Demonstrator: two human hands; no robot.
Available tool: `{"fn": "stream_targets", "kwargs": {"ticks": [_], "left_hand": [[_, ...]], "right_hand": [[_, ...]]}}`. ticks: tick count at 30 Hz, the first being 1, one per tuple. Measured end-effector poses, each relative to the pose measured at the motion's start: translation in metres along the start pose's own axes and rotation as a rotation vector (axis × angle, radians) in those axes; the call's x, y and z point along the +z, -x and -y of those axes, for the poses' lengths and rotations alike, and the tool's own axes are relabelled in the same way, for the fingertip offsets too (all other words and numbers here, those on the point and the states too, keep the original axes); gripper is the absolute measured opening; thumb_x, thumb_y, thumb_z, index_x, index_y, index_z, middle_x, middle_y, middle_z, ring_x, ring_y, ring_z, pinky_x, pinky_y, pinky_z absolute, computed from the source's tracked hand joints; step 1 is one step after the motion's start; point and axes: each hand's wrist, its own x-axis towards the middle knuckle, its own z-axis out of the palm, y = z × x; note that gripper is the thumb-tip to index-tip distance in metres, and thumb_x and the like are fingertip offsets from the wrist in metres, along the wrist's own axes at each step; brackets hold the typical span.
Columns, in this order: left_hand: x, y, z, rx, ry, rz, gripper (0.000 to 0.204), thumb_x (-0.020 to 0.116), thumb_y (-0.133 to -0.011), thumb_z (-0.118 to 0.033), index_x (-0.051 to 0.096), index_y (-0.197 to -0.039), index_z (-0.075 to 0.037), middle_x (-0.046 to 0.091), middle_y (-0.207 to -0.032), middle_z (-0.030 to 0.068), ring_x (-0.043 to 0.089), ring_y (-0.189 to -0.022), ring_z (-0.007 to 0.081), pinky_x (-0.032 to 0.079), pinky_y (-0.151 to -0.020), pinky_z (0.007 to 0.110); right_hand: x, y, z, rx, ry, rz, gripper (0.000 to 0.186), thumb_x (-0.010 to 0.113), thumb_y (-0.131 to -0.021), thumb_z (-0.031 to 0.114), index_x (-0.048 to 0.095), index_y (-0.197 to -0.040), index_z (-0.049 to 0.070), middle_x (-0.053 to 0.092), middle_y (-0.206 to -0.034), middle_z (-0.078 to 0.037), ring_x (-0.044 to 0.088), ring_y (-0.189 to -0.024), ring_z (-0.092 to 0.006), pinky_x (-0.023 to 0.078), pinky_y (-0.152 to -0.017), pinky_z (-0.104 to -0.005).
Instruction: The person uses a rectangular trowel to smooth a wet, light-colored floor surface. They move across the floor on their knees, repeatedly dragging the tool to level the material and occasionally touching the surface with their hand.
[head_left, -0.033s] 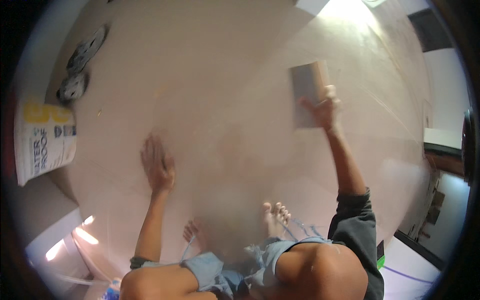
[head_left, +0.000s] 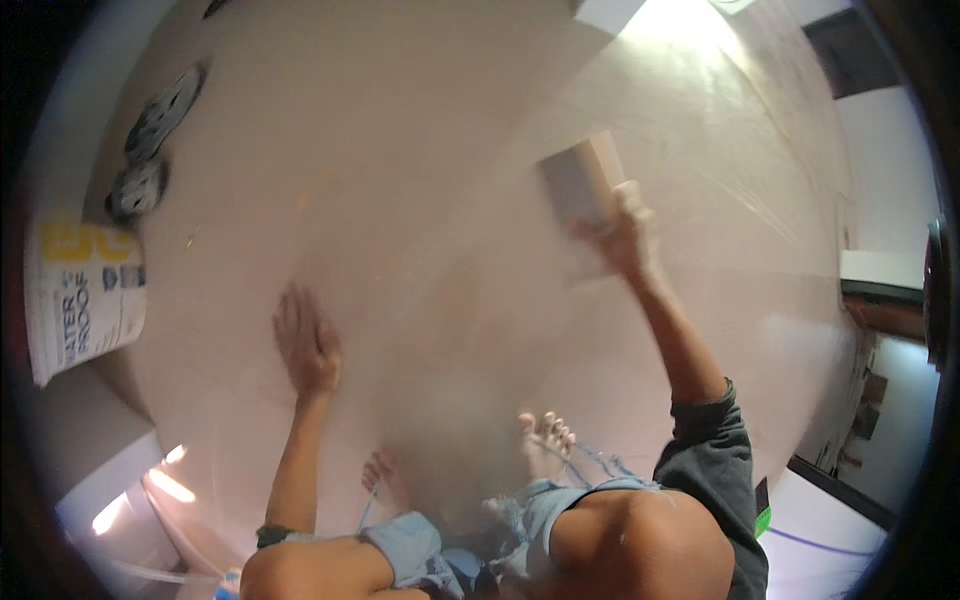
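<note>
My right hand [head_left: 620, 235] grips a rectangular block [head_left: 572, 178], with a dark grey face and a pale wooden-coloured edge, over the smooth pinkish-beige floor [head_left: 420, 230] at the upper right. The block and fingers are blurred by motion. My left hand [head_left: 305, 340] lies spread on the floor to the left, holding nothing. My bare feet [head_left: 542, 445] are below, between my hands, under my bent knees and frayed light-blue denim.
A white and yellow bucket [head_left: 85, 300] stands at the left edge, with grey speckled objects [head_left: 160, 120] above it along the wall. A white step [head_left: 100, 440] is at the lower left. Dark-edged ledges [head_left: 885, 300] and white panels line the right side.
My right hand has moved down and to the left with the block, which is now more tilted. My left hand appears slightly lower and further left in the view.
</note>
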Motion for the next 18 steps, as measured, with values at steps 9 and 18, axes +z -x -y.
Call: {"fn": "stream_targets", "kwargs": {"ticks": [9, 18], "left_hand": [[0.004, -0.007, 0.003, 0.025, -0.008, -0.038, 0.059, 0.041, -0.116, -0.033, 0.038, -0.169, -0.006, 0.034, -0.176, 0.0169, 0.028, -0.164, 0.0372, 0.019, -0.132, 0.058], [0.004, -0.006, 0.006, 0.063, 0.019, -0.085, 0.059, 0.037, -0.118, -0.036, 0.04, -0.168, -0.005, 0.036, -0.176, 0.0163, 0.03, -0.163, 0.0375, 0.018, -0.133, 0.057]], "right_hand": [[-0.062, -0.037, -0.141, 0.358, -0.057, -0.284, 0.074, 0.097, -0.08, 0.046, 0.06, -0.114, -0.008, 0.078, -0.094, -0.024, 0.081, -0.072, -0.0309, 0.068, -0.059, -0.0381], [-0.115, -0.024, -0.141, 0.558, 0.199, -0.253, 0.084, 0.099, -0.074, 0.05, 0.061, -0.122, -0.008, 0.078, -0.105, -0.026, 0.08, -0.085, -0.0339, 0.066, -0.072, -0.0421]]}}
